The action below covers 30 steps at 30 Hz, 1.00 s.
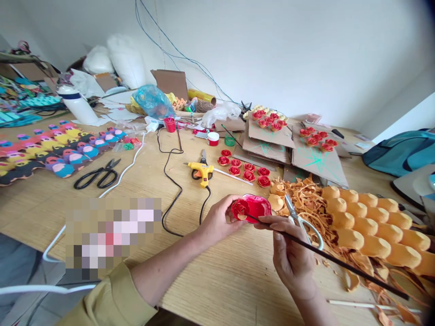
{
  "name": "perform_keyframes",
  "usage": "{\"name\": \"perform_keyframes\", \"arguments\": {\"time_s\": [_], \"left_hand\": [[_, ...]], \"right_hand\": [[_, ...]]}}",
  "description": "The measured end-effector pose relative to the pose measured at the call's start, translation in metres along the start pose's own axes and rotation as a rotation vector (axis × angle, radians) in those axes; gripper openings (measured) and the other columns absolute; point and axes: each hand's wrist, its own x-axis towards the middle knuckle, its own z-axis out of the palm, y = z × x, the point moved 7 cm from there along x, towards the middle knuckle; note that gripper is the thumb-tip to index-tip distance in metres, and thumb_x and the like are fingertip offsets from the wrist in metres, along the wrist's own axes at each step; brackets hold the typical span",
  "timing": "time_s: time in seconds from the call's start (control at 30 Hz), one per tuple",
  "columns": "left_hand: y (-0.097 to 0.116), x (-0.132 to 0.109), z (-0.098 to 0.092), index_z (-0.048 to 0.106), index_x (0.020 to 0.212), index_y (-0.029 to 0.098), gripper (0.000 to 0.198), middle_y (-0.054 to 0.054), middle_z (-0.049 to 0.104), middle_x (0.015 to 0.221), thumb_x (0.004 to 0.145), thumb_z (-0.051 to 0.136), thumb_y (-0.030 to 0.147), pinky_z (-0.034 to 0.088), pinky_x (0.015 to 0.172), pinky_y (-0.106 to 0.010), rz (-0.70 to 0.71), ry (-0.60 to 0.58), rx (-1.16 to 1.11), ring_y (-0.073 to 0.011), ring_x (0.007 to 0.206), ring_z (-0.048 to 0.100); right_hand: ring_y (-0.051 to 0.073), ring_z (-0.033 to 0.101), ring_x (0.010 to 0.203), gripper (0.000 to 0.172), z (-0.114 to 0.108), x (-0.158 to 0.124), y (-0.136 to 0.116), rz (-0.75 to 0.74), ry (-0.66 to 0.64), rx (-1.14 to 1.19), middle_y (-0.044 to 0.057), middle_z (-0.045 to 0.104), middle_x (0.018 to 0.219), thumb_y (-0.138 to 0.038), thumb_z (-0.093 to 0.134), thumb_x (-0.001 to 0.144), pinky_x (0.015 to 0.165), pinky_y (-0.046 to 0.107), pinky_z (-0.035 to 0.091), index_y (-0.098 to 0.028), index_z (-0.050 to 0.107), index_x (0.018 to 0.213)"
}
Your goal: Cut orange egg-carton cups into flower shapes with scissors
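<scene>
My left hand (217, 222) is closed on a small red rose (239, 207) with a bit of orange showing at its lower edge. Just behind the rose is a shallow dish of red paint (261, 206). A long, dark-handled paintbrush (343, 261) lies in the grip of my right hand (292, 256), its tip end at the rose; the bristles are hard to make out. Several red roses (249, 168) sit in rows on the table beyond my hands. Scissors with pale handles (299, 218) rest on orange scraps (314, 199) beside my right hand.
Orange egg-carton trays (380, 232) stand at the right. A yellow glue gun (203, 172) with a black cord lies mid-table, black-handled scissors (98, 176) further left. Painted cartons (57, 147) are at the left. Cardboard sheets (316, 160) hold more roses; a white cable (127, 165) crosses the table.
</scene>
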Motion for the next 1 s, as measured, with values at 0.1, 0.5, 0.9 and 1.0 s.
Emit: {"name": "perform_keyframes", "arguments": {"time_s": [0.1, 0.5, 0.9, 1.0], "left_hand": [[-0.002, 0.0, 0.0, 0.058, 0.114, 0.019, 0.043, -0.007, 0.069, 0.106, 0.077, 0.075, 0.035, 0.053, 0.082, -0.026, -0.011, 0.001, 0.017, -0.0187, 0.095, 0.066], [-0.006, 0.001, -0.002, 0.058, 0.111, 0.019, 0.044, -0.006, 0.07, 0.104, 0.074, 0.077, 0.033, 0.054, 0.08, -0.026, -0.048, 0.035, 0.025, -0.018, 0.091, 0.067], [-0.007, -0.001, 0.001, 0.057, 0.115, 0.019, 0.047, -0.007, 0.069, 0.106, 0.075, 0.077, 0.033, 0.054, 0.082, -0.025, -0.026, 0.002, 0.034, -0.018, 0.094, 0.066], [-0.007, 0.0, 0.0, 0.058, 0.113, 0.019, 0.046, -0.007, 0.07, 0.106, 0.074, 0.078, 0.032, 0.053, 0.082, -0.026, -0.029, 0.019, 0.043, -0.0184, 0.095, 0.067]], "right_hand": [[0.02, 0.069, 0.094, 0.025, 0.003, 0.001, -0.004, -0.041, -0.047, -0.032, 0.008, 0.067, 0.104, -0.007, 0.044, 0.095, 0.08, 0.04, 0.057, -0.024, 0.052, 0.111], [0.019, 0.069, 0.091, 0.027, -0.002, 0.0, -0.011, -0.053, -0.041, -0.065, 0.008, 0.066, 0.106, -0.003, 0.044, 0.093, 0.078, 0.038, 0.056, -0.023, 0.051, 0.11], [0.021, 0.069, 0.095, 0.026, 0.005, -0.001, -0.008, -0.045, -0.083, -0.037, 0.008, 0.067, 0.105, -0.006, 0.045, 0.094, 0.079, 0.039, 0.057, -0.024, 0.052, 0.112], [0.019, 0.069, 0.092, 0.023, 0.002, 0.0, -0.009, -0.053, -0.06, -0.063, 0.008, 0.067, 0.105, -0.007, 0.043, 0.095, 0.076, 0.037, 0.057, -0.024, 0.052, 0.109]]}}
